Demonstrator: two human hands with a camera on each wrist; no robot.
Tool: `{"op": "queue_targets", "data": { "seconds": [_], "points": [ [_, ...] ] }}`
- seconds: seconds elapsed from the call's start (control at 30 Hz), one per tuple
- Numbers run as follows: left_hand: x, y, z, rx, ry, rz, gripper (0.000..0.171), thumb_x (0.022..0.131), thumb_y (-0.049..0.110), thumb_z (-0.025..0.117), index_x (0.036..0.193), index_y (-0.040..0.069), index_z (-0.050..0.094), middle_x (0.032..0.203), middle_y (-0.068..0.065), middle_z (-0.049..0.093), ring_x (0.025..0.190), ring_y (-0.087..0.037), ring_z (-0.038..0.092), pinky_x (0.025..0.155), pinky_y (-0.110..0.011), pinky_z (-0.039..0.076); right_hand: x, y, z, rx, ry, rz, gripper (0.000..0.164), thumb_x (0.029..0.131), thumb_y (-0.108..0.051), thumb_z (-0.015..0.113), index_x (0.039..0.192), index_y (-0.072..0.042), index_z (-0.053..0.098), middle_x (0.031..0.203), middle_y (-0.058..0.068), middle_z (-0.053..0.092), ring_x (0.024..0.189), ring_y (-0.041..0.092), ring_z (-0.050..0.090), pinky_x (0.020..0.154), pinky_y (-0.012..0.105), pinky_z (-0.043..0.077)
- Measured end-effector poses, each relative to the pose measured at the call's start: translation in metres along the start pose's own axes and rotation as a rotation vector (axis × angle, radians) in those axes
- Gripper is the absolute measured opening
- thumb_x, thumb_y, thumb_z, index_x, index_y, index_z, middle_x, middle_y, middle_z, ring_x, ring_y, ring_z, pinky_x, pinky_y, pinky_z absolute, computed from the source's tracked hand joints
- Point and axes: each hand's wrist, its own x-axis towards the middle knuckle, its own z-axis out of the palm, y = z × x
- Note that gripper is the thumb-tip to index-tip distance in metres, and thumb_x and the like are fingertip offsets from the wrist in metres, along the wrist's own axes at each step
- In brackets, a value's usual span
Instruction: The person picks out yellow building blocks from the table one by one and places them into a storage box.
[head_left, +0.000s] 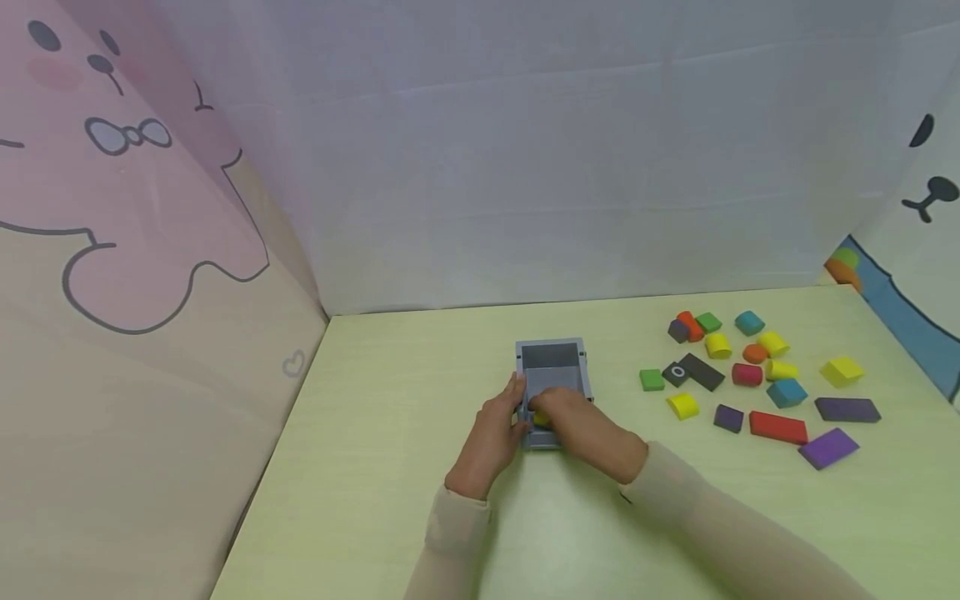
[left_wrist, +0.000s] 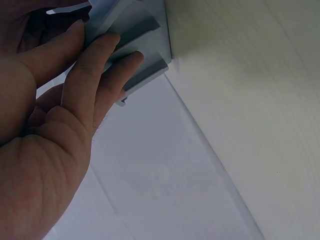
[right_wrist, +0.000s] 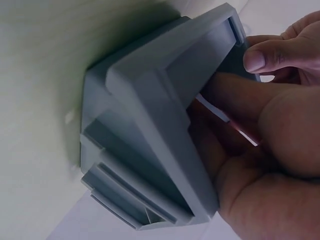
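Observation:
A small grey open-topped box (head_left: 550,342) stands on the table in the middle of the head view. My left hand (head_left: 487,433) holds its left wall, the fingers lying along the ribbed outer side (left_wrist: 132,37) and the thumb at the rim. From the right, my right hand (head_left: 592,429) reaches over the wall into the near part of the box. A yellow block (head_left: 541,419) shows in part beneath its curled fingers, which grip it. In the right wrist view those fingers are inside the box (right_wrist: 155,125), and the block is hidden.
To the right lie several loose blocks, among them a red bar (head_left: 778,427), a purple slab (head_left: 828,448), a blue block (head_left: 787,392) and a green block (head_left: 652,380). A pale curtain (head_left: 562,183) hangs behind the table (head_left: 360,467).

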Motion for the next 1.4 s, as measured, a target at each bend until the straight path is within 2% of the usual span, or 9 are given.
{"op": "queue_targets", "data": {
  "seconds": [0.23,0.53,0.73,0.97,1.1,1.2,1.33,1.4],
  "points": [
    [-0.001,0.002,-0.001,0.0,-0.003,-0.01,0.068,0.083,0.005,0.065,0.14,0.007,0.029,0.146,-0.008,0.025,0.122,-0.023,0.035,0.097,-0.04,0.04,0.0,0.001,0.0,0.01,-0.03,-0.005,0.025,0.086,0.006,0.051,0.105,-0.009,0.059,0.099,0.007,0.063,0.09,0.02,0.055,0.079,0.042,0.049],
    [0.0,0.001,-0.002,0.009,0.013,0.013,0.069,0.082,0.006,0.066,0.14,0.007,0.028,0.145,-0.01,0.027,0.121,-0.022,0.037,0.096,-0.039,0.041,0.004,0.006,0.0,-0.028,-0.021,-0.062,0.019,0.084,0.005,0.052,0.096,-0.009,0.058,0.09,0.005,0.063,0.083,0.018,0.056,0.073,0.04,0.05],
    [0.001,0.001,-0.002,-0.011,0.009,0.008,0.07,0.082,0.005,0.066,0.14,0.008,0.027,0.145,-0.009,0.025,0.122,-0.021,0.035,0.096,-0.039,0.041,0.005,0.007,0.0,-0.042,-0.036,-0.069,0.025,0.084,0.006,0.053,0.104,-0.007,0.058,0.098,0.007,0.063,0.089,0.021,0.057,0.078,0.041,0.05],
    [-0.001,0.0,0.0,-0.016,0.018,0.008,0.069,0.082,0.005,0.066,0.139,0.007,0.029,0.145,-0.01,0.027,0.121,-0.021,0.036,0.096,-0.039,0.041,0.003,0.005,-0.003,0.008,-0.043,-0.072,0.033,0.087,0.006,0.05,0.115,-0.01,0.054,0.111,0.008,0.061,0.102,0.021,0.054,0.088,0.041,0.048],
    [-0.001,-0.001,0.001,-0.014,0.027,0.022,0.069,0.081,0.005,0.067,0.139,0.007,0.029,0.144,-0.01,0.029,0.119,-0.02,0.039,0.095,-0.038,0.042,0.0,0.0,-0.01,-0.019,-0.047,-0.043,0.037,0.084,0.009,0.053,0.116,-0.009,0.056,0.113,0.007,0.06,0.103,0.021,0.053,0.09,0.042,0.046],
    [-0.001,-0.001,0.001,-0.018,0.029,0.027,0.07,0.08,0.005,0.067,0.139,0.007,0.03,0.143,-0.01,0.03,0.118,-0.018,0.041,0.094,-0.038,0.043,-0.005,-0.003,-0.017,-0.042,-0.045,0.013,0.036,0.08,0.008,0.059,0.113,-0.006,0.058,0.11,0.008,0.061,0.101,0.022,0.053,0.089,0.042,0.047],
    [-0.001,-0.001,0.001,-0.025,0.022,0.011,0.07,0.08,0.005,0.067,0.139,0.007,0.029,0.144,-0.01,0.028,0.118,-0.016,0.039,0.095,-0.037,0.042,-0.011,-0.002,-0.027,-0.028,-0.003,0.073,0.033,0.078,0.006,0.065,0.109,-0.004,0.06,0.106,0.008,0.062,0.099,0.023,0.055,0.087,0.042,0.048],
    [-0.001,0.0,0.001,-0.028,0.019,0.002,0.07,0.08,0.005,0.067,0.139,0.007,0.029,0.144,-0.009,0.028,0.119,-0.016,0.038,0.096,-0.037,0.041,-0.013,0.001,-0.032,-0.016,0.031,0.076,0.033,0.077,0.005,0.065,0.108,-0.004,0.06,0.105,0.008,0.062,0.098,0.022,0.055,0.085,0.042,0.049]
  ]
}}
